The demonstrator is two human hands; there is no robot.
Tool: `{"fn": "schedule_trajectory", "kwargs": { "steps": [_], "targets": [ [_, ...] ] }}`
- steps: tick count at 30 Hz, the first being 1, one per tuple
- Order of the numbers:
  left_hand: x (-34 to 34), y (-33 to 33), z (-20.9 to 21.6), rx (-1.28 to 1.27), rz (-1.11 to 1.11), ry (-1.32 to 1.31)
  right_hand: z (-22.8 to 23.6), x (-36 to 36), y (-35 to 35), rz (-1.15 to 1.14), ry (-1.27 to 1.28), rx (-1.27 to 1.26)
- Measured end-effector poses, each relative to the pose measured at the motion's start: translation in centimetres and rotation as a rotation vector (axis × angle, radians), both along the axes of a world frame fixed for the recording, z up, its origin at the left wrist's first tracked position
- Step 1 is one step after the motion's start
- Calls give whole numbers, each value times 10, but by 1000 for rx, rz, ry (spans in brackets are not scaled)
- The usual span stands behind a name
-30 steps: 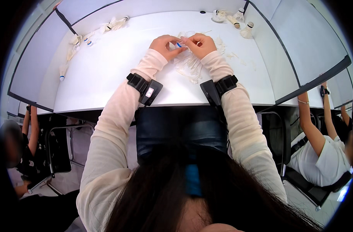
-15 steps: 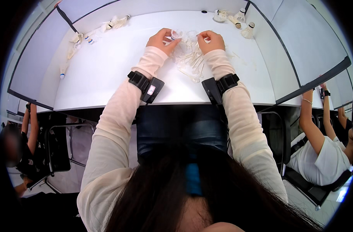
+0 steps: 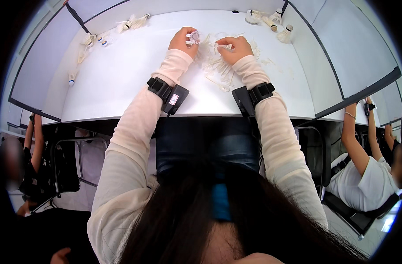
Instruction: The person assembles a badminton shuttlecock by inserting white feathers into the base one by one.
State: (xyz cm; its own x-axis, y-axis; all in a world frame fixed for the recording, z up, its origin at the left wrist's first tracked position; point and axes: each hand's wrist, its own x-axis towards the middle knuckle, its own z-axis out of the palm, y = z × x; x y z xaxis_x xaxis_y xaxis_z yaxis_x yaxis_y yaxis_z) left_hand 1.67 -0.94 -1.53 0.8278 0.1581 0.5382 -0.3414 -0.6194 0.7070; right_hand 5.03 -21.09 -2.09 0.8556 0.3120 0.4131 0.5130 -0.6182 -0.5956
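My left hand (image 3: 183,42) is closed round a stripped shuttlecock (image 3: 194,37), whose whitish ring faces up between my thumb and fingers. To its right, my right hand (image 3: 237,49) makes a pinch with thumb and forefinger. Something small and pale may be between those fingertips, but I cannot make it out. Beneath and between both hands lies a loose heap of pale feather pieces (image 3: 219,69). My two hands are a short way apart, above the white table.
Several shuttlecocks (image 3: 285,34) lie at the back right, others (image 3: 133,22) at the back left. One shuttlecock (image 3: 72,78) is by the left partition (image 3: 38,66). Small cork bases (image 3: 104,43) sit near it. A right partition (image 3: 355,53) bounds the white table (image 3: 122,83). People sit on both sides.
My left hand has turned, so the shuttlecock's ring now faces up, and it moved slightly left. My right hand has shifted left, over the feather pieces.
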Motion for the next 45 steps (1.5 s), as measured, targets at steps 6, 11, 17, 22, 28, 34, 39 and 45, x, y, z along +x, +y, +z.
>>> {"fn": "schedule_trajectory", "kwargs": {
  "steps": [6, 11, 17, 22, 28, 34, 39, 45],
  "targets": [
    [1, -2, -1, -1, -30, 0, 2, -1, -4, -51, 16, 19],
    [-1, 0, -1, 45, -45, 2, 6, -5, -3, -72, 46, -13],
    [-2, 0, 2, 70, -64, 8, 9, -5, -6, -21, -53, -50],
    [-4, -2, 4, 101, -63, 20, 4, -2, -4, 29, -101, -125],
    [-5, -1, 4, 140, -75, 32, 2, 2, -3, 76, -73, -131],
    [-5, -2, 4, 155, -94, 25, -5, 4, -4, 2, -1, -58],
    [-6, -1, 4, 169, -81, 19, 0, 0, -3, 5, -8, -56],
    [-5, -2, 3, 167, -75, 15, -3, 4, -4, 25, -63, -1]
  ]
}}
